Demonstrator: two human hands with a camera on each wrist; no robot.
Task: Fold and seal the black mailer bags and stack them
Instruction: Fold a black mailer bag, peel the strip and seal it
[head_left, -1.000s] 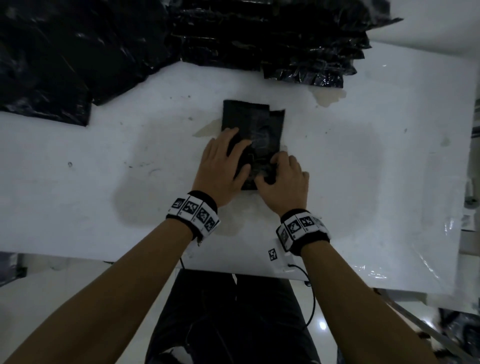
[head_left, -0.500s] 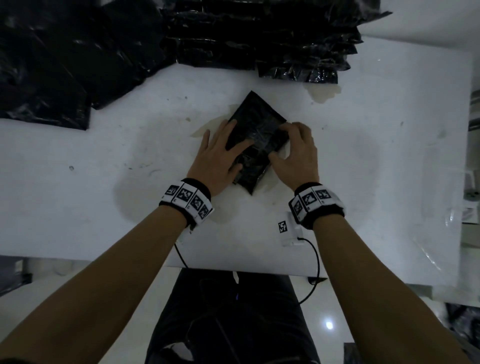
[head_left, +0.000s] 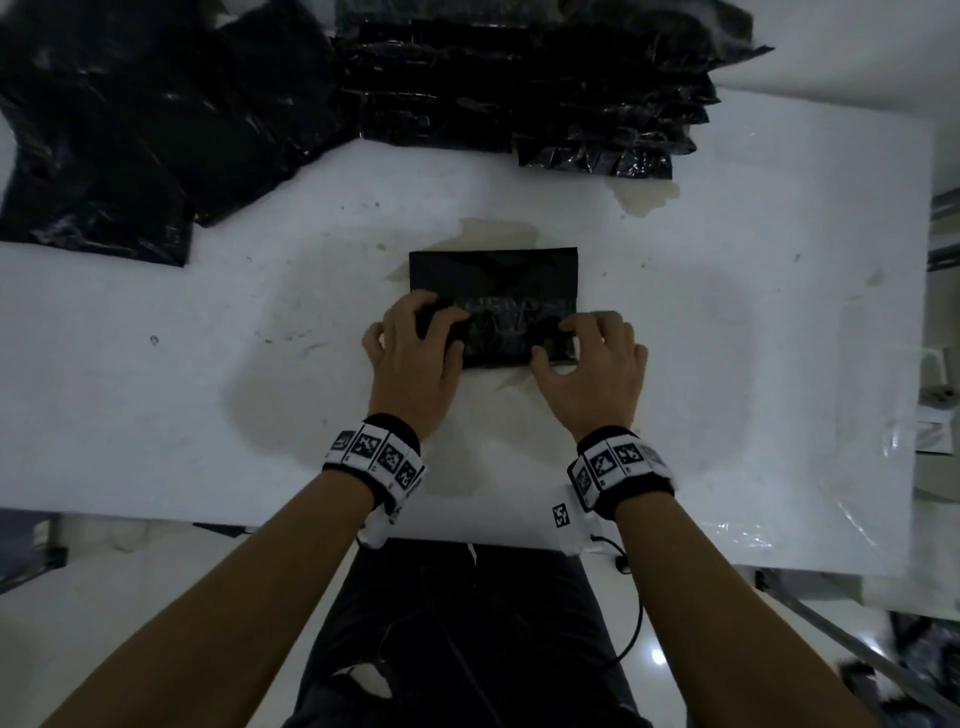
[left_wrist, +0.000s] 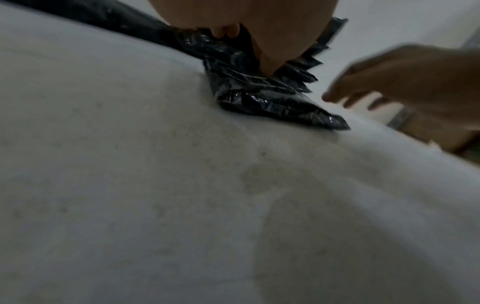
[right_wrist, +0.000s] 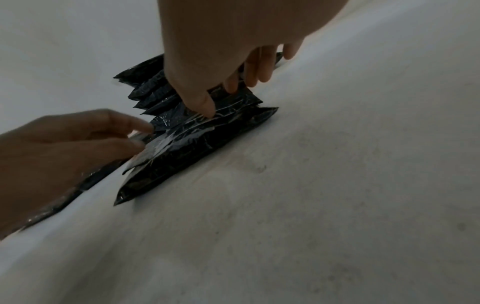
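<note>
black mailer bag (head_left: 493, 306) flat on the white surface (head_left: 208, 389), mid-table, long side left to right. left hand (head_left: 415, 358) on its near-left end, fingers (head_left: 441, 317) curled and pressing down on the plastic; right hand (head_left: 597, 369) at the near-right corner, fingers bent, tips touching the bag. looks thin, light, slick, easily crumpled: best pinned flat by the ends, taken at the edges. finished stack (head_left: 519, 104) at the far side, loose bags (head_left: 130, 130) far left.

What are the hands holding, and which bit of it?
The black mailer bag lying on the white table. The left hand presses its near-left end, the right hand its near-right end; neither lifts it.
</note>
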